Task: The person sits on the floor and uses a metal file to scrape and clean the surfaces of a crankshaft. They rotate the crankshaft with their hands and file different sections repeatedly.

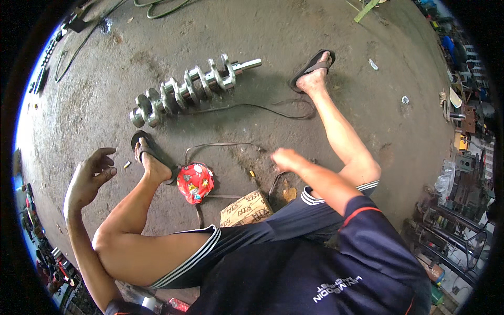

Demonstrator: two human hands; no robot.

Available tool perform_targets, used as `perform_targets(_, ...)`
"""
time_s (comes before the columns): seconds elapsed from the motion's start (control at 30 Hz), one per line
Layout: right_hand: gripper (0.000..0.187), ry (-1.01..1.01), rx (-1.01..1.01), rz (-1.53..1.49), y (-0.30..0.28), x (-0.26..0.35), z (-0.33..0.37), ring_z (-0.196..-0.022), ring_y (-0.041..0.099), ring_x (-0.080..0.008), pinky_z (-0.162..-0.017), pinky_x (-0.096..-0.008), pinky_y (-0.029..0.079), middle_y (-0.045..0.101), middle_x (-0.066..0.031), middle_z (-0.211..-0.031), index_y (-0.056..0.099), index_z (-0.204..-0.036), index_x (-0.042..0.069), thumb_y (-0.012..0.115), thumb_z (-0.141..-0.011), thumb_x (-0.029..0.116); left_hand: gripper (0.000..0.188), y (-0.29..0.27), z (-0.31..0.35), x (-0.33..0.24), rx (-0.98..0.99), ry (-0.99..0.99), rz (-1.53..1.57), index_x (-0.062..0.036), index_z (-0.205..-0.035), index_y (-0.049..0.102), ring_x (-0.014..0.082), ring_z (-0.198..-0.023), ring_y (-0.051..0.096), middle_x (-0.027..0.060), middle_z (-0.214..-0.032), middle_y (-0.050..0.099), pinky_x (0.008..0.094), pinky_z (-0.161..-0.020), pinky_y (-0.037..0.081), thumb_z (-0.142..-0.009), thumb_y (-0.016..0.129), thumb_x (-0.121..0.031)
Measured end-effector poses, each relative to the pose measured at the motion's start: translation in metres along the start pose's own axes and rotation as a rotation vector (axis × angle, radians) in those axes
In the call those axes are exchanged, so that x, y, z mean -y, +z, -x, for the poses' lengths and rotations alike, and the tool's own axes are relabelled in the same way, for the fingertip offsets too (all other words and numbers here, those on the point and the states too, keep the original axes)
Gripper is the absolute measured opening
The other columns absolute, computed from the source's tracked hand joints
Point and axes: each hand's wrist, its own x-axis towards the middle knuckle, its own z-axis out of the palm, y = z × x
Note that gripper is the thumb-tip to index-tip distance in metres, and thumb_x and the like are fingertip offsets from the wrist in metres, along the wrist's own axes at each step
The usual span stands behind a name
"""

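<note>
My left hand (pixel 88 181) is raised near my left knee, its fingers loosely bent and apart, holding nothing. Between my legs my right hand (pixel 287 159) is closed with the fingers curled under; what it grips, if anything, is hidden. A thin dark strap (pixel 223 144) curves over the floor toward it, and another dark strap piece (pixel 275 181) runs up close beneath it. By my left foot lies a round red printed cloth bundle (pixel 195 182). Nearer my lap sits a brown printed cardboard box (pixel 245 209). A shiny metal crankshaft (pixel 184 92) lies beyond my feet.
A long dark strap (pixel 247 105) trails behind the crankshaft toward my right foot. Green hose (pixel 157 11) and a dark cable (pixel 84 47) lie farther off. Metal parts and a clear plastic bag (pixel 445 176) crowd the right edge. Small scraps dot the grimy floor.
</note>
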Motion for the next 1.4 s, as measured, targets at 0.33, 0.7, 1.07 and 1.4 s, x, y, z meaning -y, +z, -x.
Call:
perform_targets(0.33, 0.019, 0.099, -0.426, -0.553, 0.003, -0.001, -0.018, -0.079, 0.067, -0.0297, -0.069, -0.0383, 0.052, 0.067, -0.0149, -0.080, 0.060, -0.093, 0.005, 0.065, -0.078, 0.015, 0.041, 0.002, 0.005, 0.021, -0.083, -0.002, 0.048, -0.0048, -0.126, 0.054, 0.0199, -0.088, 0.062, 0.0114, -0.093, 0.065, 0.0353, -0.081, 0.050, -0.087, 0.066, -0.010)
perform_targets(0.7, 0.014, -0.560, -0.960, -1.040, -0.290, 0.077, 0.164, -0.077, 0.051, -0.0060, -0.070, -0.0223, 0.045, 0.058, 0.0011, -0.082, 0.059, -0.093, 0.002, 0.058, -0.079, 0.001, 0.044, 0.089, -0.033, -0.164, -0.148, 0.854, 0.138, -0.0018, -0.117, 0.058, 0.0264, -0.089, 0.063, 0.0167, -0.098, 0.063, 0.0404, -0.081, 0.051, -0.090, 0.066, -0.035)
perform_targets(1.07, 0.015, -0.581, -1.290, -0.715, -0.311, 0.012, 0.284, -0.070, 0.050, -0.0077, -0.062, -0.0226, 0.041, 0.055, 0.0002, -0.083, 0.056, -0.091, 0.006, 0.055, -0.077, 0.003, 0.035, 0.082, 0.001, -0.128, 0.242, 0.495, 0.566, 0.0000, -0.101, 0.067, 0.0057, -0.062, 0.051, -0.0017, -0.066, 0.057, 0.0239, -0.057, 0.047, -0.097, 0.057, -0.033)
perform_targets(1.4, 0.039, -0.417, -1.630, -0.900, -0.262, -0.116, 0.397, -0.072, 0.044, -0.0041, -0.061, -0.0182, 0.034, 0.053, 0.0011, -0.089, 0.057, -0.107, 0.008, 0.068, -0.080, 0.033, 0.029, 0.039, 0.046, -0.075, 0.009, 0.195, 0.426, -0.0022, -0.090, 0.074, 0.0061, -0.057, 0.050, -0.0018, -0.063, 0.059, 0.0232, -0.051, 0.041, -0.090, 0.069, -0.030)
